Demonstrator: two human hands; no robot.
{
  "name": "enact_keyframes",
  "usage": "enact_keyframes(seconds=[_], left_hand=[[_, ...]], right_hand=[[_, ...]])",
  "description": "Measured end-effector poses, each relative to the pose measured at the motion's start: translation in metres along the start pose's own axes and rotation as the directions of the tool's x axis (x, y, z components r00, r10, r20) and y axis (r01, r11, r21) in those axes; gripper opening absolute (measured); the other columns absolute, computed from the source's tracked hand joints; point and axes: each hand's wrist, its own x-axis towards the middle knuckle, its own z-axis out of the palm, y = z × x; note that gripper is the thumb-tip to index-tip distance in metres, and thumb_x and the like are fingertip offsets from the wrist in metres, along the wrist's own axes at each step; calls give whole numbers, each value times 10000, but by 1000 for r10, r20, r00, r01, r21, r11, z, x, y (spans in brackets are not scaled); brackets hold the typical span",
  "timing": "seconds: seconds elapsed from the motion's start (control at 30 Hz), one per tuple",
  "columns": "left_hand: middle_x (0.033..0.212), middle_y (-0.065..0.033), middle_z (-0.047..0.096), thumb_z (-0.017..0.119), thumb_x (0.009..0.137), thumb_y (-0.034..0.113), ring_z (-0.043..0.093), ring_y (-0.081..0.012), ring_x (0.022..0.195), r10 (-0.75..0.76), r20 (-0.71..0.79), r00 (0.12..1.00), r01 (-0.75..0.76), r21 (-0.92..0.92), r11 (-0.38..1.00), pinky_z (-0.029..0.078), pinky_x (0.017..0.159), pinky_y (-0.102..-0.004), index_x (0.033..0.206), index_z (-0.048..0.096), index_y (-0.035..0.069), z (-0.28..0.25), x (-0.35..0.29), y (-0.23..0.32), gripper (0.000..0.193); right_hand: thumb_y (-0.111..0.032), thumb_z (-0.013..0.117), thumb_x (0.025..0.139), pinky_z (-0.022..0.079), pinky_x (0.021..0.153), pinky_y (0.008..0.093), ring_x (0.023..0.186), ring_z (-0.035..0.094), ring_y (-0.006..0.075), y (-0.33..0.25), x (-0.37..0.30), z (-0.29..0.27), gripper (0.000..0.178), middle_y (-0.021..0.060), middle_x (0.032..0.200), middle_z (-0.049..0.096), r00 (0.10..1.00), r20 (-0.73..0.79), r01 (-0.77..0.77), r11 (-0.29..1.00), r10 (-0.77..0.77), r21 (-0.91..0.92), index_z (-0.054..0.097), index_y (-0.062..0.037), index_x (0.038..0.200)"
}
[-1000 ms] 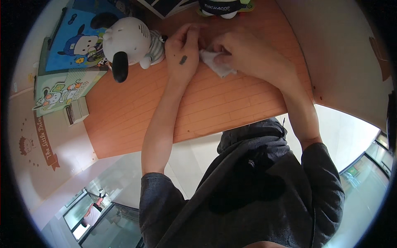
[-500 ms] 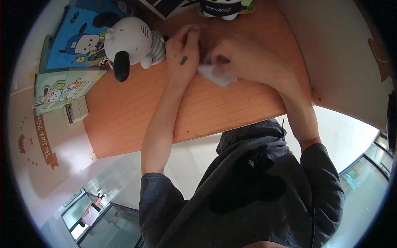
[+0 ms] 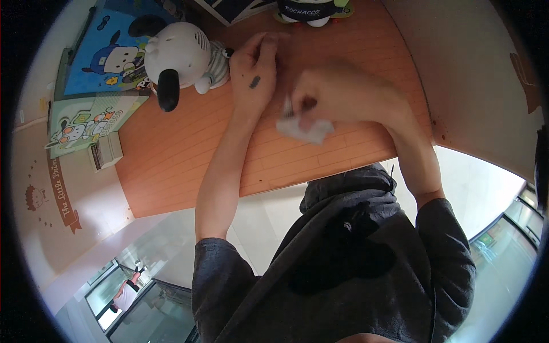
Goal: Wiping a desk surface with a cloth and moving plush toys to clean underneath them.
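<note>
A crumpled white tissue hangs from my right hand. The fingers are closed on it, and both are smeared by motion. To the left of it, my left hand rests on its side on the wood-patterned desktop, a dark mark on its back. Its thumb lies over curled fingers, and whatever they may hold is hidden. A gap of bare desktop separates the two hands. Right beside my left hand stands a white dog figure with black ears and a striped body.
A blue picture with a cartoon dog and a pale green one stand at the left. Below them is a small white box. Another figure is at the far edge. A pale panel bounds the right side.
My right hand has moved slightly toward me with the tissue, away from my left hand. The tissue has swung lower. My left hand has stayed nearly in place.
</note>
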Motion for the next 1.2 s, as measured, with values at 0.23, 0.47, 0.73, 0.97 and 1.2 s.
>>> enact_keyframes(seconds=[0.23, 0.47, 0.73, 0.97, 1.2], left_hand=[[699, -13, 641, 595, 1098, 204, 515, -118, 638, 15, 7, 1000, -15, -16, 1000, 412, 602, -252, 1114, 840, 45, 0, -2, 5, 293], [703, -13, 647, 589, 1096, 201, 517, -113, 645, -33, 6, 999, 33, 13, 999, 401, 601, -246, 1122, 841, 42, 0, -2, 6, 299], [713, -5, 650, 587, 1091, 196, 508, -103, 651, -14, 14, 1000, 14, -9, 1000, 392, 598, -244, 1136, 843, 50, -1, -2, 4, 299], [749, -8, 655, 552, 1107, 145, 536, -95, 686, -61, 30, 998, 61, -3, 998, 394, 634, -211, 1132, 844, 46, -1, -2, 5, 310], [735, 0, 653, 582, 1093, 181, 506, -97, 665, -1, -2, 1000, 1, -5, 1000, 394, 613, -235, 1131, 843, 46, 0, -1, 2, 296]], right_hand=[[-151, 796, 835, 488, 680, 337, 633, 591, 228, 12, 5, 7, 186, 39, 818, 777, 998, -23, 52, 999, -52, 12, 856, -51, 979], [-147, 812, 840, 503, 707, 333, 670, 626, 213, -6, -6, 3, 208, 28, 838, 781, 976, 209, 73, 997, -66, -26, 855, -72, 1029], [-128, 774, 806, 514, 681, 403, 641, 618, 272, 23, 15, 25, 199, 79, 789, 771, 926, -304, 197, 973, -224, -116, 858, -62, 974], [-114, 748, 857, 520, 761, 352, 752, 647, 252, -11, -3, 4, 159, 50, 940, 789, 963, 262, 75, 997, -70, -11, 837, -48, 970], [-106, 738, 862, 520, 753, 350, 745, 647, 249, 12, 7, 15, 175, 56, 954, 798, 986, -101, 132, 991, -134, -33, 843, -37, 984]])
